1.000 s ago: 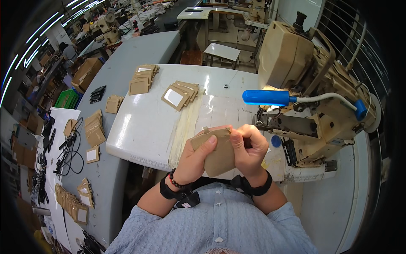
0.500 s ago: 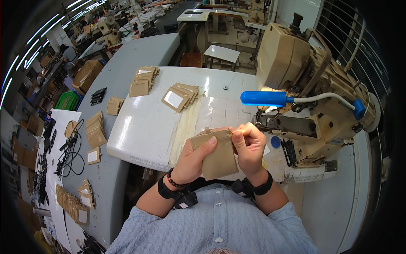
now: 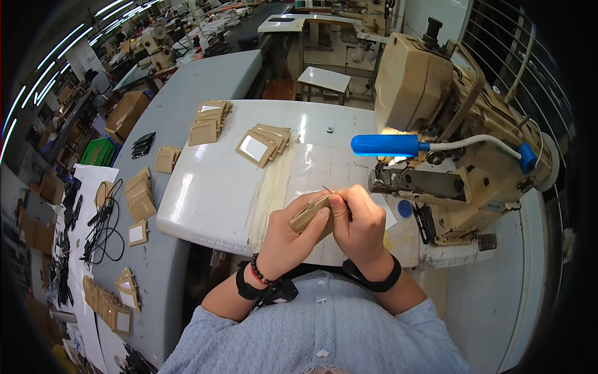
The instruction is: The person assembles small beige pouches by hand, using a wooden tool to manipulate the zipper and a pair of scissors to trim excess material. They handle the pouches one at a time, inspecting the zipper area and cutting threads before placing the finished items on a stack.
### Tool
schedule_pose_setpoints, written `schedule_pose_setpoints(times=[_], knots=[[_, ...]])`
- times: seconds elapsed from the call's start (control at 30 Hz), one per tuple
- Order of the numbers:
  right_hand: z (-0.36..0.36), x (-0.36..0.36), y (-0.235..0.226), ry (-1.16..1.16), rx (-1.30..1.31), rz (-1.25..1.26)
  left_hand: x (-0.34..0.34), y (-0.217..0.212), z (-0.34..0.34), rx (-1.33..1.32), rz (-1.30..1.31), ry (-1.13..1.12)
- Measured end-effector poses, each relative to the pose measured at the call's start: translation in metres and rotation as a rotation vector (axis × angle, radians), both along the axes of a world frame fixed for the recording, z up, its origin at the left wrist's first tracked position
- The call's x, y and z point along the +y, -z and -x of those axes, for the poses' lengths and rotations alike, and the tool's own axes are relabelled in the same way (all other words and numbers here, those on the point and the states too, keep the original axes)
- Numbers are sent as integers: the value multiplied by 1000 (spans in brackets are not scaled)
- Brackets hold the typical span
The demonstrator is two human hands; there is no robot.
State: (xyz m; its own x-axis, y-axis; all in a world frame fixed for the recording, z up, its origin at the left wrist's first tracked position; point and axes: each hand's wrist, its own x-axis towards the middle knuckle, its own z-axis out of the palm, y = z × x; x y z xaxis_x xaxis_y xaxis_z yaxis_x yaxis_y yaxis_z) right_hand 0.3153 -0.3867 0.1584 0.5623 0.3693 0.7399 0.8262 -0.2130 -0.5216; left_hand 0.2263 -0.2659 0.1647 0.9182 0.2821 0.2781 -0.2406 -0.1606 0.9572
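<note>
A small tan card holder is tilted nearly edge-on above the front of the sewing table. My left hand is wrapped round it, thumb on the near face and fingers behind. At its right end, my right hand pinches the edge between thumb and bent forefinger. A thin dark tip sticks up between the fingertips; what it belongs to is hidden. Just right of my hands stands a beige industrial sewing machine, its arm close to my right fingers.
Tan card holders with white windows lie stacked on the white sewing table. More tan stacks and black cables cover the grey table at left. A blue lamp reaches over the machine bed. A blue round cap lies beside the machine.
The card holder has turned from showing its broad face to nearly edge-on. Both hands have closed in around it, and a thin dark tip now shows by the fingertips.
</note>
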Motion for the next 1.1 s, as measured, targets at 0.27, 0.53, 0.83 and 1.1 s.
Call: schedule_pose_setpoints(times=[0.27,0.53,0.83,1.1], knots=[[7,-4,9,-299,480,-243,-6,-2,3,-34,98,-62],[16,-5,1,-409,667,-398,-6,-3,6,-14,136,-29],[18,-6,4,-464,716,-465,-5,-5,8,-11,151,-11],[20,-6,8,-471,770,-529,-4,-6,7,20,165,13]])
